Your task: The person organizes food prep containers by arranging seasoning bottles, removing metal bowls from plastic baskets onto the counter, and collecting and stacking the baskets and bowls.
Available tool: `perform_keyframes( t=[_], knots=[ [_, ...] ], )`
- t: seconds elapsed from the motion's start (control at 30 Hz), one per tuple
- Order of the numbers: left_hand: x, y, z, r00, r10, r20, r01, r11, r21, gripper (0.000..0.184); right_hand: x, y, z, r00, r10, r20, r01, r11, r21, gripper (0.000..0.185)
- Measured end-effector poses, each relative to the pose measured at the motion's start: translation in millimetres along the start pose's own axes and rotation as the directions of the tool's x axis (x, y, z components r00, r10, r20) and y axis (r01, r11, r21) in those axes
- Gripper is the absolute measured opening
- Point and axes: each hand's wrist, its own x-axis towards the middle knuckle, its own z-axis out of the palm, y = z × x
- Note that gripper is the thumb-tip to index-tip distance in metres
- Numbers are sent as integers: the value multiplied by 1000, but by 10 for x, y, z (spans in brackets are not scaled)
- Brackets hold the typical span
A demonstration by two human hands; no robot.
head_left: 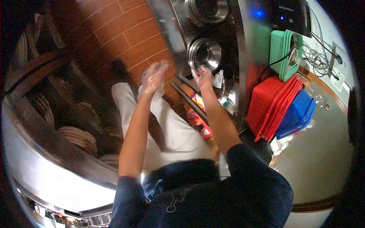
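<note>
The right hand (pixel 204 77) is at the stacked metal bowls (pixel 208 54); whether it grips cannot be told. The blurred left hand (pixel 153 78), loosely open, hovers over tiled floor (pixel 131 26).

The bowls (pixel 206 54) lie left of the baskets (pixel 267 104).

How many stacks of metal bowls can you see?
2. The nearer stack is at the right hand; the farther stack lies beyond it, cut off by the top edge of the picture. More may be hidden out of view.
</note>
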Motion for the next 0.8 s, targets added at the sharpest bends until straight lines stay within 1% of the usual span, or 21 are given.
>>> perform_keyframes(
  t=[0.03, 0.07, 0.1, 0.13, 0.17, 0.2, 0.27, 0.3, 0.33, 0.37, 0.43, 0.47, 0.5, 0.53, 0.57, 0.63, 0.67, 0.7, 0.73, 0.77, 0.8],
  knots=[
    [131, 98, 145, 999, 47, -13, -46, 998, 43, 72, -22, 13, 10, 1000, 13, -7, -13, 999, -40, 21],
    [215, 224, 328, 998, 54, -18, -54, 998, 30, 72, 148, 83, -133, 999, 30, 37, -29, 999, -31, 27],
    [263, 327, 504, 994, 80, 71, -67, 984, -165, 80, -160, 9, 19, 1000, 19, 9, -17, 992, -125, 28],
    [348, 380, 613, 980, 126, 153, -64, 933, -353, 89, -71, 62, -116, 998, 6, 63, 6, 981, -196, 25],
    [477, 423, 644, 965, 203, 164, -150, 946, -286, 86, 31, 122, -226, 993, -4, 120, 36, 964, -263, 22],
    [556, 454, 672, 974, 177, 143, -134, 953, -270, 84, 112, 155, -299, 992, 12, 128, 23, 963, -268, 19],
    [592, 460, 688, 980, 152, 128, -115, 959, -259, 81, 26, 247, -285, 996, -64, 69, 81, 960, -268, 16],
    [573, 394, 641, 989, 107, 103, -90, 984, -153, 74, -5, 250, -292, 993, -117, 25, 119, 948, -294, 16],
    [532, 324, 586, 995, 64, 70, -61, 997, -42, 67, 9, 231, -335, 993, -118, 25, 120, 949, -293, 16],
    [446, 250, 523, 996, 63, 68, -61, 998, -36, 67, 0, 234, -375, 991, -127, 47, 135, 901, -412, 15],
    [174, 104, 357, 1000, 3, -29, 0, 994, 111, 57, 45, 364, -539, 988, -124, 88, 151, 846, -512, 15],
    [-15, 61, 290, 995, -2, -101, 12, 995, 101, 56, 111, 494, -739, 974, -56, 221, 152, 884, -443, 16],
    [-231, 22, 226, 983, -6, -181, 22, 996, 86, 55, 82, 565, -874, 924, -110, 365, 315, 762, -567, 20],
    [-431, 8, 145, 985, -67, -158, 82, 993, 87, 59, 47, 637, -1012, 851, -162, 499, 485, 607, -630, 24],
    [-635, -32, 16, 978, -132, -161, 147, 985, 86, 64, -179, 628, -889, 833, -176, 525, 519, 579, -629, 30],
    [-966, -368, -39, 945, -136, -296, 209, 951, 230, 74, -892, 532, -543, 887, -128, 443, 399, 694, -600, 42],
    [-1227, -233, -148, 927, -168, -336, 219, 968, 122, 83, -1224, 500, -390, 880, -108, 462, 396, 703, -590, 48],
    [-1452, -174, -226, 914, -147, -378, 209, 969, 128, 84, -1237, 457, -349, 746, -82, 661, 606, 495, -622, 47],
    [-1721, 131, -383, 910, -202, -362, 255, 961, 104, 81, -1223, 421, -328, 568, -52, 821, 797, 284, -533, 47],
    [-1972, 216, -429, 867, -114, -485, 188, 977, 106, 74, -1462, 350, -184, 531, -15, 847, 812, 294, -503, 46],
    [-2192, 355, -511, 840, -91, -534, 179, 977, 116, 72, -1695, 278, -34, 491, 22, 871, 826, 306, -474, 46]
  ],
)
